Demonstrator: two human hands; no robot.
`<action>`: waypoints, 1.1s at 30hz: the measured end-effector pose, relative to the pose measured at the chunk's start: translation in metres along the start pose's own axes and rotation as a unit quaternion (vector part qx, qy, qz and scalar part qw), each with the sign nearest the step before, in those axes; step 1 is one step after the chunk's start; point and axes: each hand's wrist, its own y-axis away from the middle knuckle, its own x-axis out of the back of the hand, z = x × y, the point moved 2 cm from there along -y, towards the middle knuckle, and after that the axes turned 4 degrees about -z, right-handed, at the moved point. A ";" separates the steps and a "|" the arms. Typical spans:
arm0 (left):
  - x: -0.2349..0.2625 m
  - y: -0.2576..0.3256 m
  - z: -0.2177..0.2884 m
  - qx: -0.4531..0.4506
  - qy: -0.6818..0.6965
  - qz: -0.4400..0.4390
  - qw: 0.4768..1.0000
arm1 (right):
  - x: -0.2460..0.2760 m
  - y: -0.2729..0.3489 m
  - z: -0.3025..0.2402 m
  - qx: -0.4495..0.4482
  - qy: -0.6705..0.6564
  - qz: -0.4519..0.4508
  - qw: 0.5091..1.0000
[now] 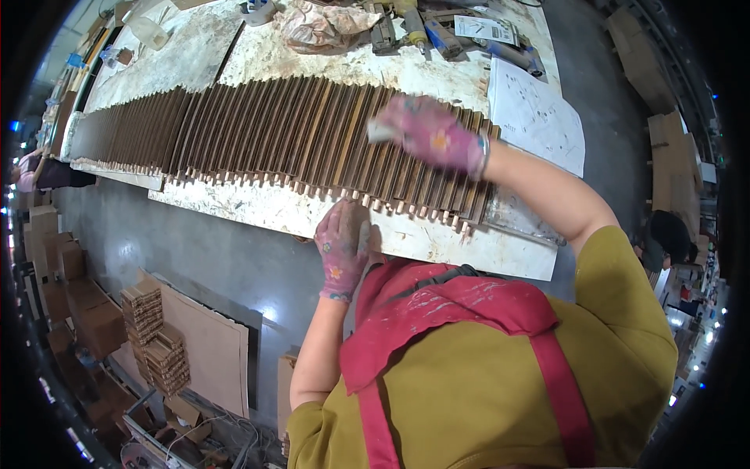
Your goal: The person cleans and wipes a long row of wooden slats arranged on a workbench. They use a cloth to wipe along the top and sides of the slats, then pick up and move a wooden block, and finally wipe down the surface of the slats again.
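A long row of dark brown wooden strips (297,125) lies side by side across the white worktable (266,205). Pale round pegs (402,206) stick out of their near ends. My left hand (342,248), in a pink flowered glove, is at the near edge of the row. Its fingers stretch toward the peg ends and the thumb stands apart; whether the fingertips press on a peg is hard to see. Over the right part of the row is my right hand (431,134), gloved alike and blurred by motion. It grips a small white pad or cloth (381,131) against the strips.
Behind the row lie a crumpled stained cloth (316,27), several power tools (414,31) and a drawing sheet (535,109). A clear plastic container (148,33) stands far left. Stacked wooden pieces (156,336) and cardboard boxes (90,305) occupy the floor at left. Other people are at both sides.
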 end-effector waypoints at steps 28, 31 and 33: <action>-0.021 0.012 0.015 0.029 -0.080 0.033 0.996 | -0.007 0.032 -0.012 0.105 -0.089 0.006 0.990; -0.023 0.016 0.014 0.047 -0.081 0.025 0.995 | 0.016 0.031 -0.030 0.178 -0.137 -0.035 0.974; -0.024 0.015 0.015 0.047 -0.097 0.026 0.994 | 0.019 0.003 -0.016 0.086 -0.129 0.035 0.987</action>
